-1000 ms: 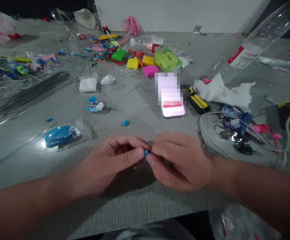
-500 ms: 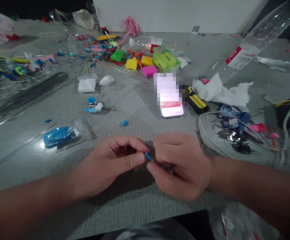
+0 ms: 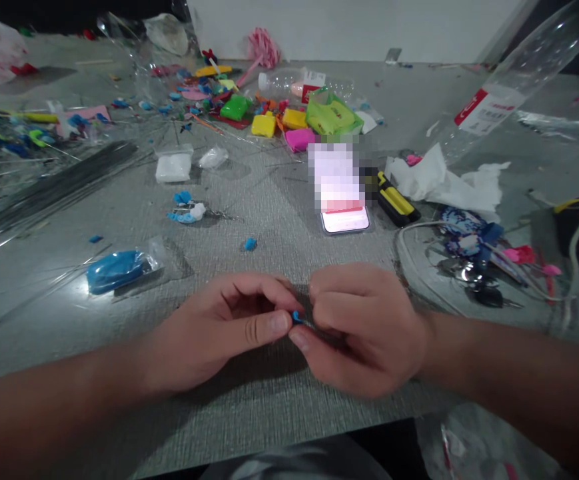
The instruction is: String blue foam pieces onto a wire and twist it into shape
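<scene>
A small bit of blue modelling clay (image 3: pixel 296 317) shows between the fingertips of both hands. My left hand (image 3: pixel 226 330) pinches it from one side with thumb and forefinger. From the other side, my right hand (image 3: pixel 364 327) is closed with its fingers curled, its thumb tip against the clay's lower end. Whether the right fingers also hold a thin wire is hidden. Just beyond the hands lies a loose blue clay lump (image 3: pixel 250 245). Left of them is a bag of blue clay (image 3: pixel 115 271), and behind it a blue and white clay piece on twisted wire (image 3: pixel 189 212).
A lit phone (image 3: pixel 344 220) and a black and yellow cutter (image 3: pixel 396 200) lie ahead. Keys (image 3: pixel 486 293) and a white cable (image 3: pixel 422 293) are at right. Wire lengths (image 3: pixel 64 187) spread at left; colourful clay packs (image 3: pixel 264 125) and a leaning plastic bottle (image 3: pixel 519 80) stand farther back.
Both hands stay almost in place. The fingers shift slightly around the blue clay, and its visible part now looks more curled. Nothing else on the table has moved.
</scene>
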Action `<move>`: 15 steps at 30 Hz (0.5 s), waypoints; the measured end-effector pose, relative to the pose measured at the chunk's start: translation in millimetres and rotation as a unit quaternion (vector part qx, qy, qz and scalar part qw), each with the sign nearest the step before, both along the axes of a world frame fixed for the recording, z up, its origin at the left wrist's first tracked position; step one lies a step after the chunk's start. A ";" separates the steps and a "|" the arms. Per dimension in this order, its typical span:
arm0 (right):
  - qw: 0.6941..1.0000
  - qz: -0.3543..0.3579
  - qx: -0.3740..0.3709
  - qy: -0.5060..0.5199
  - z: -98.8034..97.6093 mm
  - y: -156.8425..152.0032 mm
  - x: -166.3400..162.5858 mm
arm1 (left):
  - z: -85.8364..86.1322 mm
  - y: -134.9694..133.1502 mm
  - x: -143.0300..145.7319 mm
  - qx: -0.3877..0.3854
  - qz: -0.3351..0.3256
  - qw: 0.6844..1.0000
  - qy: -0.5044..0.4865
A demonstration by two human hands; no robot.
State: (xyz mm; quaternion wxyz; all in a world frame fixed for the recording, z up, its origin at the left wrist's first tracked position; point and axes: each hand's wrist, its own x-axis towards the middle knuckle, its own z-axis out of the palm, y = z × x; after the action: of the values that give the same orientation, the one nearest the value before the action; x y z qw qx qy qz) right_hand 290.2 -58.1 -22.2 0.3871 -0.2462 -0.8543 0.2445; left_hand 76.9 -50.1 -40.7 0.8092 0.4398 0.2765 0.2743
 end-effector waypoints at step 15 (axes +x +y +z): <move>0.998 0.005 0.052 -0.018 -1.1 0.4 1.3 | 6.9 0.9 0.8 0.038 -0.026 0.999 -0.012</move>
State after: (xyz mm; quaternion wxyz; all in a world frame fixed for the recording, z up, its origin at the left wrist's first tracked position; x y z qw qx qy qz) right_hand 291.5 -57.7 -23.4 0.3827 -0.2261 -0.8737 0.1974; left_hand 77.7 -49.2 -33.8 0.8019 0.4741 0.2447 0.2687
